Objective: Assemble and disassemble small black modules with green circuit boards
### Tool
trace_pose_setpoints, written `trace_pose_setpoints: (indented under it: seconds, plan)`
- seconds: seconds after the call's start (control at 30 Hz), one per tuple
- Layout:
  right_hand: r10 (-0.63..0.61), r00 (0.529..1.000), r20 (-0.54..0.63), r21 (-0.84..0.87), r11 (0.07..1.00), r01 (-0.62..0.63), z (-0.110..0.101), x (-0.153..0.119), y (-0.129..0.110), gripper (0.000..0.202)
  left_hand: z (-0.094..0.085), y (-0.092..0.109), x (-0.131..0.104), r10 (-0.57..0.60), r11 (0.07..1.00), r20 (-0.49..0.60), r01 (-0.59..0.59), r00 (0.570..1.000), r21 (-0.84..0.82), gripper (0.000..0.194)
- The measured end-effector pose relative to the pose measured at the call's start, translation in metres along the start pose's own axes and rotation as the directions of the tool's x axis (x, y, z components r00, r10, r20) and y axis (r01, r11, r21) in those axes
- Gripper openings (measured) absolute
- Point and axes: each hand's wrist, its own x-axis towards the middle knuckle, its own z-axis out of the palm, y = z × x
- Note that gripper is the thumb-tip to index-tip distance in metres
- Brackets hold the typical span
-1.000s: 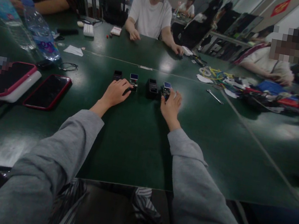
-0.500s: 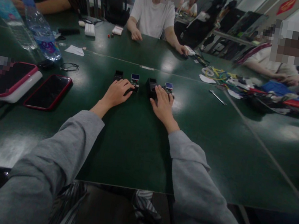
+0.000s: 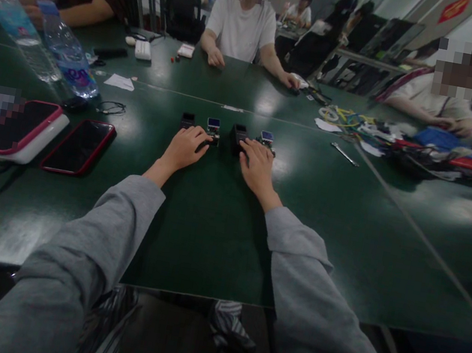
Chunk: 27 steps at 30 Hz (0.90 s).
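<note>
Palm down, my left hand rests over a small black device, its fingers stretched toward a small module with a lit screen. Thumb and fingers are apart, and part of both items is hidden beneath them. To the right, my right hand lies with extended fingers between a black boxy device and a second module with a lit screen. Its fingers touch or cover the near parts of these. Neither hand is visibly wrapped around anything. All these small devices sit in a row on the green table.
Left are a red-edged phone, a pink-edged phone on a white object, and two water bottles. A wrench and a heap of cables lie right. A person in a white shirt sits opposite.
My right hand's fingers have shifted slightly over the devices. The left hand looks the same. The whole view has moved very slightly.
</note>
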Motion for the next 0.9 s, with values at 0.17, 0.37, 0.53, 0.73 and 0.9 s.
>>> trace_pose_setpoints:
  seconds: [0.17, 0.37, 0.53, 0.73, 0.9]
  plan:
    - [0.008, 0.997, 0.081, -0.045, 0.999, -0.005, 0.001, -0.001, -0.001, 0.053, 0.0, 0.0, 0.0, -0.004, 1.0, -0.001, 0.004, 1.0, 0.005, 0.029]
    - [0.037, 0.998, 0.057, -0.064, 0.997, -0.034, 0.0, -0.002, -0.002, 0.053, -0.002, 0.002, 0.0, -0.021, 1.0, 0.018, 0.021, 1.0, 0.004, 0.03]
    - [0.231, 0.968, -0.103, -0.071, 0.969, -0.239, -0.006, -0.002, 0.007, 0.049, -0.003, 0.004, 0.001, -0.041, 0.999, 0.005, 0.041, 0.999, 0.021, 0.03]
    - [0.363, 0.925, -0.11, -0.027, 0.929, -0.368, 0.002, -0.003, 0.034, 0.048, -0.006, 0.007, 0.0, -0.093, 0.996, -0.066, 0.094, 0.993, 0.002, 0.03]
    - [0.328, 0.941, -0.079, 0.069, 0.944, -0.323, 0.009, -0.002, 0.045, 0.047, -0.004, -0.004, 0.001, -0.298, 0.954, -0.278, 0.29, 0.913, -0.072, 0.03]
